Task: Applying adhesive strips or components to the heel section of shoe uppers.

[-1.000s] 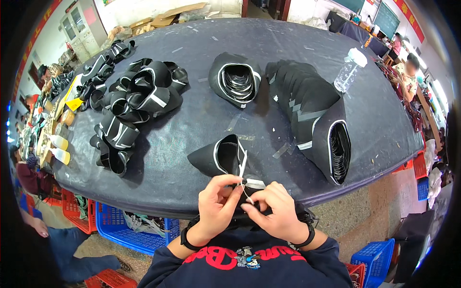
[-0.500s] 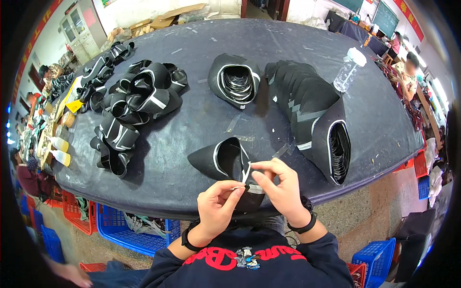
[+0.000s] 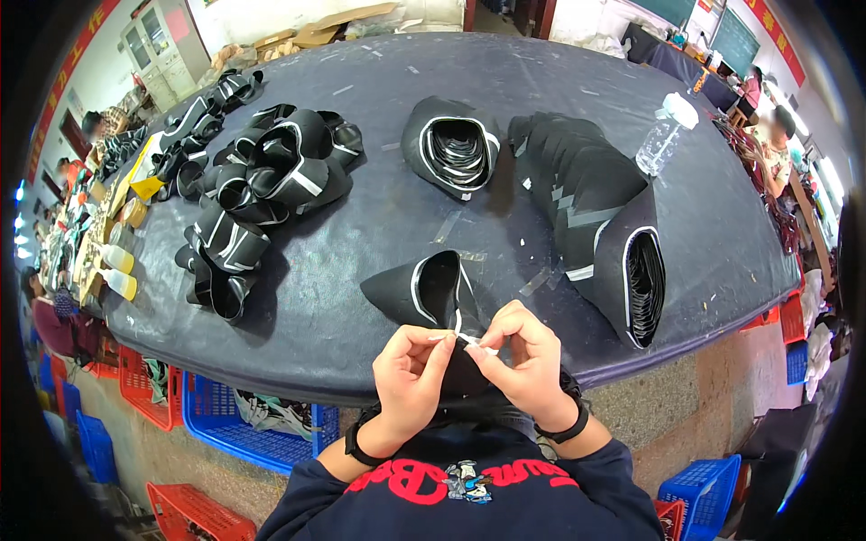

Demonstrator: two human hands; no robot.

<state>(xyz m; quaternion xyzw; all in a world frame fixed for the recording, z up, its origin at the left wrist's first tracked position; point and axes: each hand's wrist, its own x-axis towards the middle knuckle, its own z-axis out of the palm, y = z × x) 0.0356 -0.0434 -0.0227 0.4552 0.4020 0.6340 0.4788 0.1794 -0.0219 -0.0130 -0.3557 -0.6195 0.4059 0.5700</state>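
At the table's near edge lies a black, curved shoe-upper-like piece (image 3: 397, 293) with a white strip along its opening. My left hand (image 3: 408, 370) pinches white strip (image 3: 462, 336) at the piece's near end between thumb and forefinger. Close beside it on the right, my right hand (image 3: 525, 361) also has thumb and forefinger closed on the white strip. The fingertips are almost touching, and a small white end sticks out by the right ones. My hands hide part of the piece's near end.
A long nested stack of similar black pieces (image 3: 595, 194) lies at the right, and a shorter stack (image 3: 451, 149) stands beyond my hands. Loose black pieces (image 3: 298, 162) are heaped at left. A clear bottle (image 3: 658, 144) stands far right. Below the table edge sits a blue crate (image 3: 253, 442).
My right hand has come down and in toward the left, its fingers now pinched on the strip. A small white scrap has appeared beside the long stack. The view has shifted slightly.
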